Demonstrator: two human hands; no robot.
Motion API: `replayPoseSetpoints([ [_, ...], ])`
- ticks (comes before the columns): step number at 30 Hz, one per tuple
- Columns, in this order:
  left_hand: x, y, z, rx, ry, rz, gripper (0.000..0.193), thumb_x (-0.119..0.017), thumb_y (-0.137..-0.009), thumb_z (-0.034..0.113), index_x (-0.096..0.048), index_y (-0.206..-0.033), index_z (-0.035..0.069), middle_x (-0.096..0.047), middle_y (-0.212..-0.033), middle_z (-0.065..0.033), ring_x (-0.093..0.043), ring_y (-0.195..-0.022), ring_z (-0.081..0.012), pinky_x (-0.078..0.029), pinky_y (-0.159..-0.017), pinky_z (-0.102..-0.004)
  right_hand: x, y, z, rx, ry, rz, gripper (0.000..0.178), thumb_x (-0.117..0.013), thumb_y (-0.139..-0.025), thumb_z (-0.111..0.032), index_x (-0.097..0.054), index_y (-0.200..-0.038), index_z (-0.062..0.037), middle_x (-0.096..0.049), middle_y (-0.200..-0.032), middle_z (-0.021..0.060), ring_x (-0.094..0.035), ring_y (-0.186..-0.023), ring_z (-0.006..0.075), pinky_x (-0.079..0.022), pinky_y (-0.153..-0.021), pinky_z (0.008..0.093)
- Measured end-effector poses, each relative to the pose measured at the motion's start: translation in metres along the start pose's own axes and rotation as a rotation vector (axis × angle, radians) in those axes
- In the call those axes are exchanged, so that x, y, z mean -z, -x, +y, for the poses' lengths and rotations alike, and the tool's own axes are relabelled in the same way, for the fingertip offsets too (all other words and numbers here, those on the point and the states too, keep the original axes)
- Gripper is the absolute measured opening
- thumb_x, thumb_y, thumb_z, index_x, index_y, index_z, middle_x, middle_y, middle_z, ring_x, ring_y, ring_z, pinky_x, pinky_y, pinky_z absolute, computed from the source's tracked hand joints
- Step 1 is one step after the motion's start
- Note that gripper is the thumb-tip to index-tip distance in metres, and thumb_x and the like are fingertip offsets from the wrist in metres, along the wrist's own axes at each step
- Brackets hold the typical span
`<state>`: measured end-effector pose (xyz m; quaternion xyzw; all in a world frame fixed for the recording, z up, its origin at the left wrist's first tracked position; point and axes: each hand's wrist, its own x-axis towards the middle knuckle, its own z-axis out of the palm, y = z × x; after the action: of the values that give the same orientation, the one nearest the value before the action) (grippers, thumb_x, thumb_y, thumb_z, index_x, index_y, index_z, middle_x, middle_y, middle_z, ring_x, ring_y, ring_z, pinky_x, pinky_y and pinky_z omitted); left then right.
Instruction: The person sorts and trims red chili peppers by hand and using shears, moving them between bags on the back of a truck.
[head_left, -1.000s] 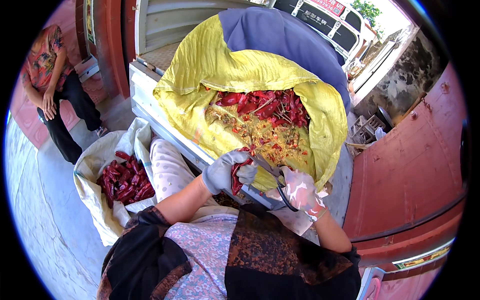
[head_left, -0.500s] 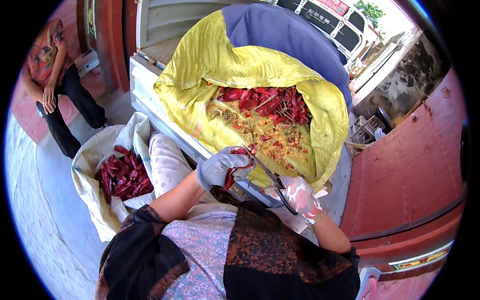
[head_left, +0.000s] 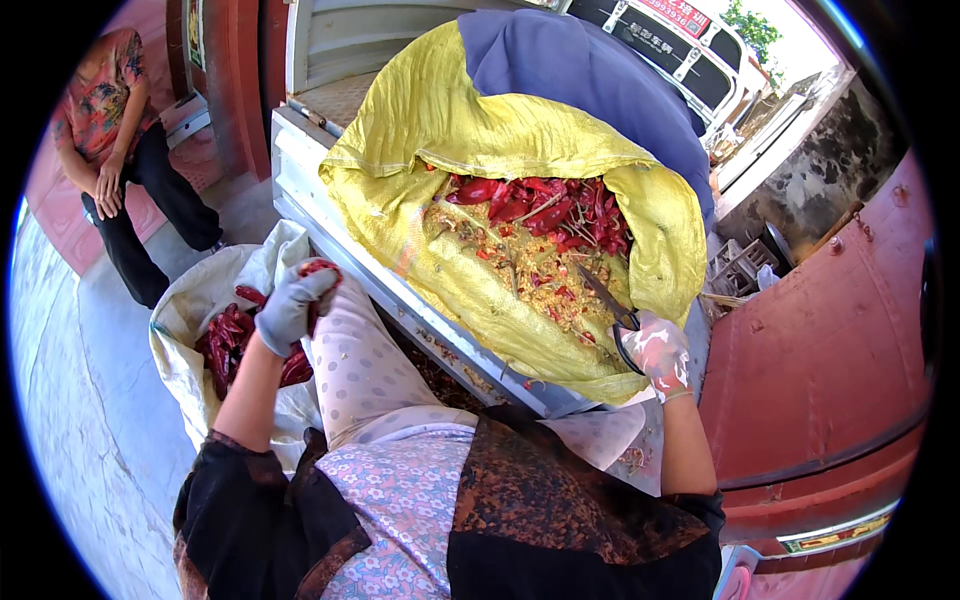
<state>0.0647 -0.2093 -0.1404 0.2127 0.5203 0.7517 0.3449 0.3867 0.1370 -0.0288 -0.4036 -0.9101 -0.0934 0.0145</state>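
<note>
My left hand (head_left: 287,312), in a grey glove, is closed round dried red chili peppers (head_left: 321,268) above the white sack (head_left: 178,305) on the left. Inside that sack lies a heap of whole dark red chilies (head_left: 226,345). In a patterned glove, my right hand (head_left: 660,352) grips black-handled scissors (head_left: 603,293), whose blades point up and left over the yellow sack (head_left: 400,125). That sack's opening shows red chilies (head_left: 530,203) with stems toward the back, and yellow seeds with small red bits (head_left: 525,270) in front.
The yellow sack rests on a metal truck bed (head_left: 300,165), backed by blue-grey cloth (head_left: 560,55). At the left sits another person (head_left: 105,130), hands on a knee. A red metal panel (head_left: 810,340) stands on the right, and my spotted trouser leg (head_left: 360,350) lies between the sacks.
My left hand has moved left from beside the scissors to above the white sack, still holding chilies. My right hand has shifted right and up with the scissors, away from my left hand.
</note>
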Motion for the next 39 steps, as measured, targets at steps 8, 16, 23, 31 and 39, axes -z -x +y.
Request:
replayPoseSetpoints([
  [8, 0.192, 0.016, -0.045, -0.028, -1.047, 0.751, 0.043, -0.068, -0.074, 0.032, -0.057, -0.106, 0.005, -0.061, -0.095, -0.0112, -0.06, -0.089, -0.0237, -0.046, -0.077, -0.032, 0.005, -0.01, 0.003, 0.094, -0.025, 0.068, 0.039, -0.063, -0.077, -0.04, -0.063, -0.093, -0.0049, -0.065, -0.089, 0.016, -0.062, -0.084, 0.0349, -0.049, -0.075, 0.0396],
  [16, 0.207, 0.047, -0.08, 0.572, -1.703, 0.687, 0.071, -0.069, -0.07, 0.035, -0.038, -0.131, 0.015, -0.036, -0.136, -0.0115, -0.033, -0.127, -0.0312, -0.034, -0.099, -0.0458, 0.029, -0.062, -0.094, 0.653, -0.616, 0.409, 0.018, -0.058, -0.085, -0.017, -0.066, -0.097, -0.008, -0.064, -0.095, 0.0112, -0.061, -0.091, 0.0253, -0.047, -0.082, 0.0343],
  [23, 0.16, 0.01, -0.116, -0.029, -1.835, 0.629, 0.045, -0.055, -0.078, 0.023, -0.046, -0.12, 0.011, -0.042, -0.128, -0.0121, -0.038, -0.12, -0.0326, -0.037, -0.094, -0.0474, -0.003, -0.152, -0.191, 0.444, -0.827, -0.056, 0.036, -0.055, -0.089, -0.029, -0.059, -0.115, -0.0044, -0.055, -0.124, 0.0116, -0.051, -0.115, 0.0216, -0.038, -0.098, 0.0284],
  [31, 0.035, 0.002, -0.085, -0.265, -0.869, 0.163, 0.049, -0.053, -0.082, 0.022, -0.043, -0.126, 0.002, -0.05, -0.121, -0.0209, -0.049, -0.114, -0.032, -0.038, -0.096, -0.0366, -0.006, -0.183, -0.168, 0.292, -0.601, -0.026, 0.029, -0.056, -0.085, -0.03, -0.064, -0.093, -0.0033, -0.064, -0.091, 0.0119, -0.059, -0.087, 0.0248, -0.044, -0.08, 0.0325],
  [39, -0.108, -0.018, -0.012, -0.193, -0.082, -0.231, 0.056, -0.057, -0.087, 0.019, -0.034, -0.133, 0.0, -0.047, -0.127, -0.0129, -0.044, -0.118, -0.0208, -0.035, -0.097, -0.0315, 0.021, -0.142, -0.135, 0.721, -0.796, 0.436, 0.022, -0.062, -0.079, -0.006, -0.065, -0.1, -0.0127, -0.065, -0.1, 0.0065, -0.061, -0.09, 0.0215, -0.049, -0.079, 0.0312],
])
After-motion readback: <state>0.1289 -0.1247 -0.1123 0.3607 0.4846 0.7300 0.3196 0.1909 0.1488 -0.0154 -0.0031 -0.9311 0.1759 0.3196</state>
